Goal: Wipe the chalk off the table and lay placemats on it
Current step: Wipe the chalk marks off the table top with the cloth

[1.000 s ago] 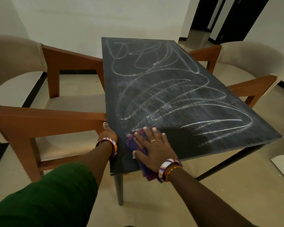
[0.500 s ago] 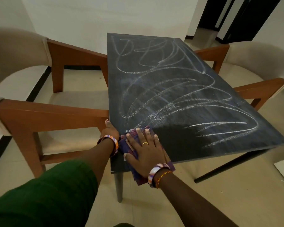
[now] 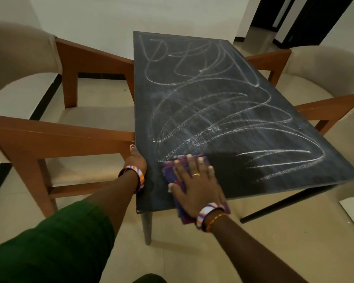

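Slate-dark table [image 3: 192,201], rectangular, matte top, is running from 6 o'clock near the person out toward 12, standing on thin dark legs. Chalk scribbles [image 3: 213,111], white looping lines with a powdery, grainy look, are covering most of the top; a darker, cleaner band is showing along the near edge around 5 o'clock.

Left armchair [image 3: 55,135], reddish-brown wooden frame with pale upholstered seat and curved back, is sitting at 9 o'clock, its arm just beside the table's long left edge. Right armchair [image 3: 325,107], same build, is sitting at 3 o'clock, arm tips reaching the right edge. Pale tiled floor [image 3: 274,237] is lying open below the near edge and around the front legs.

Purple cloth [image 3: 170,172], soft and folded flat, is lying at the near left corner of the table, at about 6 o'clock, its lower end hanging over the near edge.

Right hand [image 3: 196,186] is pressing flat on the cloth, fingers straight and spread, a gold ring showing on one finger, a striped bangle at the wrist. Left hand [image 3: 136,160] is resting against the table's left edge at 7 o'clock, thumb lying along the rim; the other fingers are hidden below the edge, so cannot tell how far they are curling. Hands are apart, cloth between them.
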Motion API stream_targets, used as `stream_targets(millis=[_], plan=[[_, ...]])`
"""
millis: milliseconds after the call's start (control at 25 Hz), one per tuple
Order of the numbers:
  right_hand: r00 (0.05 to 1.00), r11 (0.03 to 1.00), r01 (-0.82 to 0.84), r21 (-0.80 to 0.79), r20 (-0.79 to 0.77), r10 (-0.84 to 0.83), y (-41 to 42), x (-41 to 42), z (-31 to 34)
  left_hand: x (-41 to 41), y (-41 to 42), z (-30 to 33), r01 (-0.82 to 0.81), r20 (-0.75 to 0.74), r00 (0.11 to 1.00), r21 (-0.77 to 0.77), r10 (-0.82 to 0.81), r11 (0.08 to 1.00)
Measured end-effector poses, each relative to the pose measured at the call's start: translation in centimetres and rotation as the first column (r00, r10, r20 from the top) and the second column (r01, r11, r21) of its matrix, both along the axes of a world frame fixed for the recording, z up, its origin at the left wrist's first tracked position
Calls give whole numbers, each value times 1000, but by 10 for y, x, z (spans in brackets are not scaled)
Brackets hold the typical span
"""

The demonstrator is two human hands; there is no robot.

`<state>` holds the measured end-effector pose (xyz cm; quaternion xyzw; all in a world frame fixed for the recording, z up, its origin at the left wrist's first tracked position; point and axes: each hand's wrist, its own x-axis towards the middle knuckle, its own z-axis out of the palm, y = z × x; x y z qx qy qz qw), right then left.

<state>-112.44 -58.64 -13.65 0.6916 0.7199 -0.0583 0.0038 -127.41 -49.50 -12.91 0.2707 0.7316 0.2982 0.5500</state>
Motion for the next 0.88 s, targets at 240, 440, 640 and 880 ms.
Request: stream_targets(millis=[240,440,640,880], plan=[[995,996,93,-8,-18,-94,8,53,-1,-2,5,-10,7,5,1000,-8,-7,1000],[951,950,308,-46,53,-306,1,64,5,0,7,-8,14,-9,1000,19,-14,1000],[993,994,-106,-23,-62,104,-7,-30,-1,-1,5,-11,2,2,1000,12,-2,1000],[961,958,273,86,16,-275,-3,101,-5,-2,3,-11,32,-17,999,13,-32,999]])
